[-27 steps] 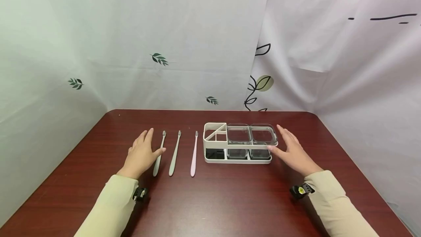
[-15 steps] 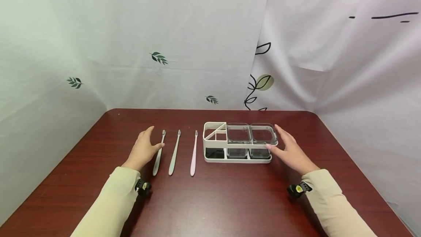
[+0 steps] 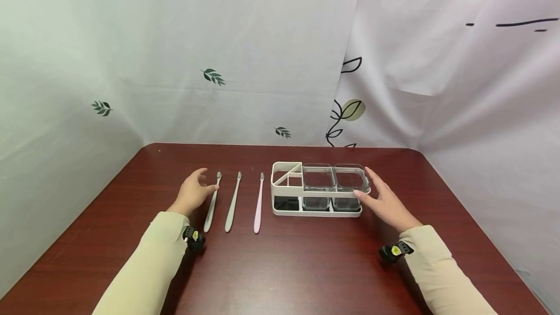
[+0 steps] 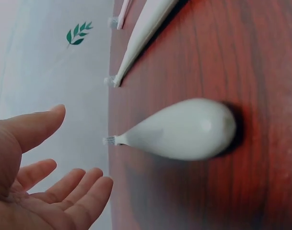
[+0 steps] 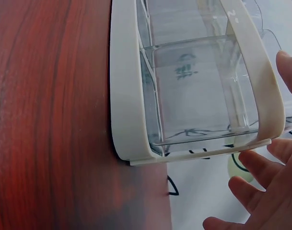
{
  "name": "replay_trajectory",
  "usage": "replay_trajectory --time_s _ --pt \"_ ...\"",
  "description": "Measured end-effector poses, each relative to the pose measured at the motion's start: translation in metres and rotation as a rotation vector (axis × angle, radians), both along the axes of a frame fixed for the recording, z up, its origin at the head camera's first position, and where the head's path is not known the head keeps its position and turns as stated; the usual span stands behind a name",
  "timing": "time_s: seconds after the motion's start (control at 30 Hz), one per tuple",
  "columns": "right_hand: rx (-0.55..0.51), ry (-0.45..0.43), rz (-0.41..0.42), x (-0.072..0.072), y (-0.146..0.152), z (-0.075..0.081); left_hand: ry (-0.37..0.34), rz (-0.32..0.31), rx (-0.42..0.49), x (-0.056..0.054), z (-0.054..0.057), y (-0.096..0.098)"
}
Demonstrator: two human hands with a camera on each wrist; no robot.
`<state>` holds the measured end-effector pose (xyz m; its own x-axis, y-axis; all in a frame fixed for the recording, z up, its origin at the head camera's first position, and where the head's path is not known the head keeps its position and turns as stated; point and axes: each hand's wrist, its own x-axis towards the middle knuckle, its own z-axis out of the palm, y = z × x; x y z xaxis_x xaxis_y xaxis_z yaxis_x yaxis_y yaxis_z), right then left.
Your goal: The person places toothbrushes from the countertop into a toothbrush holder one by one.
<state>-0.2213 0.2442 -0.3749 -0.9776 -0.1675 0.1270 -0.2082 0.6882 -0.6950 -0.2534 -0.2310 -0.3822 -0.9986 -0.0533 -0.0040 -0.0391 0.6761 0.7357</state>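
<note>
Three toothbrushes lie side by side with their bristle ends away from me: a whitish one [image 3: 210, 213], a pale green one [image 3: 230, 214] and a pink one [image 3: 258, 210]. Over the whitish toothbrush's left side hovers my left hand [image 3: 191, 193], fingers loosely bent and thumb apart from them; the left wrist view shows nothing between them. A cream toothbrush holder [image 3: 286, 191] carries two clear cups [image 3: 318, 179]. Around its right end my right hand [image 3: 386, 204] spreads thumb and fingers. In the right wrist view the fingertips are at the upper rim; whether they touch is unclear.
The dark red wooden table [image 3: 280, 271] has a far edge against a white curtain [image 3: 245, 52] with leaf prints. Black straps with small devices sit on both wrists. The holder's left end has divided slots.
My left hand has moved slightly forward and right toward the whitish toothbrush, its fingers bending more. My right hand has shifted a little left, closer to the holder. Toothbrushes and holder stay put.
</note>
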Motion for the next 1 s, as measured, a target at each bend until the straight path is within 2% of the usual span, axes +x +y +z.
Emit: replay_trajectory --time_s 0.47,0.77,1.0 --pt "-0.103 0.009 0.004 -0.001 0.000 -0.007 -0.089 0.003 0.112 -0.013 -0.005 0.002" --pt "-0.119 0.031 0.000 -0.002 -0.001 -0.010 -0.093 0.010 0.127 -0.017 -0.007 0.001" --pt "-0.140 0.036 0.023 -0.001 -0.003 -0.007 -0.113 0.022 0.206 -0.022 -0.009 0.000"
